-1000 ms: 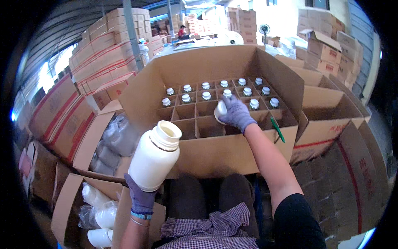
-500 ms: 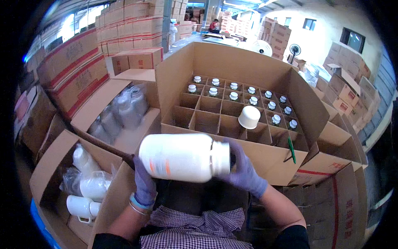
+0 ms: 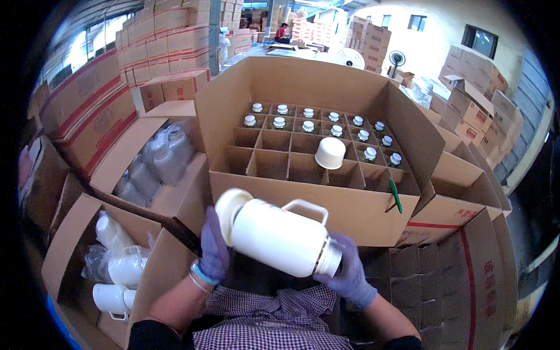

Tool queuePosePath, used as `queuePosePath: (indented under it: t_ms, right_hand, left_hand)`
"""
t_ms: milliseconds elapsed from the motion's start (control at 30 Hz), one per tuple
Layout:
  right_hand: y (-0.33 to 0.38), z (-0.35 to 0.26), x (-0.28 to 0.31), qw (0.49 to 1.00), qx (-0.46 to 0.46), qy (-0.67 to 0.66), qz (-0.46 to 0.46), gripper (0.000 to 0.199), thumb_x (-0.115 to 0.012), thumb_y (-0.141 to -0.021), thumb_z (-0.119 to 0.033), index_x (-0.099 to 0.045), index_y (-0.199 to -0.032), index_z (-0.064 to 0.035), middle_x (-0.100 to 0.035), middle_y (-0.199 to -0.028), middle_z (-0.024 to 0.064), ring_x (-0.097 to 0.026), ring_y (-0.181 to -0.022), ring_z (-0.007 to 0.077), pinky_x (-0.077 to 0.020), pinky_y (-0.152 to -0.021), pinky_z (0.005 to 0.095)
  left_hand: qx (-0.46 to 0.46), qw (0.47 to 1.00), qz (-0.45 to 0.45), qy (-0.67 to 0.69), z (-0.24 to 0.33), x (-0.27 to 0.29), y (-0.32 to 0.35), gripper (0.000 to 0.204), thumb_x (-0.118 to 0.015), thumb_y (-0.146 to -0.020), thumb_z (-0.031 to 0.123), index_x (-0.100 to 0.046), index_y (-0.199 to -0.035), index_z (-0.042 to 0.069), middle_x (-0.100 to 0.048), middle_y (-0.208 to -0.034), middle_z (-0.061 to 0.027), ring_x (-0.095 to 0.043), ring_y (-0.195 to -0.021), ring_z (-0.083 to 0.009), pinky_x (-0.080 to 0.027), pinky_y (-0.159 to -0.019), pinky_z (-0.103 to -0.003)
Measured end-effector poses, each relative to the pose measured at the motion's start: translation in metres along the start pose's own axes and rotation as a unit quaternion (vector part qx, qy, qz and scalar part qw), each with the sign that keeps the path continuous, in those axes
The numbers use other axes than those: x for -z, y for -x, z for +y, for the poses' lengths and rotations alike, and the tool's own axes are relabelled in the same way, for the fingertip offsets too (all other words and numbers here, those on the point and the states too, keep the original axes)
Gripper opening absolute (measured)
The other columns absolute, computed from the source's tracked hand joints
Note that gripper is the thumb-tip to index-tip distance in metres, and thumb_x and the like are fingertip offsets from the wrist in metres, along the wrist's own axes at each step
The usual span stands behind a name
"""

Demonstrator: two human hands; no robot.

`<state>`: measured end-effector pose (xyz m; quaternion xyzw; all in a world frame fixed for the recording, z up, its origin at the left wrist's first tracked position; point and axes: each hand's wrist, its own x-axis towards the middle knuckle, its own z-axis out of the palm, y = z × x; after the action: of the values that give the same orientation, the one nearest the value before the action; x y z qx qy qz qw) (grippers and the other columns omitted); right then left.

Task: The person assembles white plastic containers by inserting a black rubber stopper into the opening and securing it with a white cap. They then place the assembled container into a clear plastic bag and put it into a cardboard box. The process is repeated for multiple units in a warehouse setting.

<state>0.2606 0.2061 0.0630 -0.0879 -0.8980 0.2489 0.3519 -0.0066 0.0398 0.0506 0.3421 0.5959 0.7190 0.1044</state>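
A white vacuum flask (image 3: 280, 238) with a loop handle lies tilted between my two hands, its neck pointing down to the right. My gloved right hand (image 3: 350, 273) is closed around the neck end. At the other end, my gloved left hand (image 3: 214, 248) grips a round white base piece (image 3: 227, 210), which sits at an angle to the flask body. Whether the two still touch, I cannot tell. Beyond them, a white cup-shaped lid (image 3: 330, 153) rests on the dividers of a large open carton (image 3: 309, 201). Several bottles with white caps (image 3: 308, 126) stand in its far and right compartments.
A green pen-like thing (image 3: 395, 195) is hooked on the carton's front edge. To the left, one open box (image 3: 175, 216) holds bagged grey bottles and another (image 3: 64, 245) holds white flasks (image 3: 111, 297). More divided cartons (image 3: 466, 195) stand at right. Someone in red (image 3: 283, 34) is far back.
The flask has turned in my hands: its handle now shows on the upper side and its neck dips lower. The base piece now stands out at an angle. My view has shifted slightly right.
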Motion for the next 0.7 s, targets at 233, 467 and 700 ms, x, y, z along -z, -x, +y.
queuePosePath:
  t_ms: [233, 467, 700]
  right_hand:
    - [0.052, 0.026, 0.039, 0.983, -0.022, 0.075, 0.165, 0.073, -0.089, -0.073, -0.028, -0.045, -0.129, -0.0105, -0.05, -0.133, 0.0248, -0.054, -0.119, 0.0416, -0.0493, -0.096, 0.0497]
    - [0.131, 0.05, 0.054, 0.964, -0.129, 0.049, 0.228, 0.076, -0.09, -0.072, -0.03, -0.045, -0.13, -0.0112, -0.047, -0.134, 0.0239, -0.051, -0.122, 0.0386, -0.0461, -0.1, 0.0493]
    - [0.139, 0.055, 0.044, 0.939, -0.213, 0.008, 0.271, 0.083, -0.091, -0.07, -0.033, -0.042, -0.133, -0.0128, -0.044, -0.133, 0.022, -0.051, -0.121, 0.0355, -0.0458, -0.099, 0.049]
  left_hand:
    - [-0.322, 0.793, -0.066, -0.513, -0.02, -0.053, -0.153, 0.043, -0.069, -0.084, 0.051, -0.065, -0.1, 0.01, -0.061, -0.097, -0.0131, -0.056, -0.105, -0.0325, -0.04, -0.093, -0.047]
    - [-0.382, 0.67, -0.087, -0.63, -0.004, -0.127, -0.214, 0.049, -0.068, -0.083, 0.059, -0.066, -0.09, 0.011, -0.063, -0.099, -0.0118, -0.064, -0.091, -0.0323, -0.047, -0.075, -0.046]
    - [-0.347, 0.731, -0.292, -0.51, -0.001, -0.336, -0.238, 0.054, -0.069, -0.085, 0.045, -0.059, -0.118, 0.003, -0.063, -0.113, -0.0195, -0.065, -0.103, -0.0381, -0.053, -0.087, -0.048]
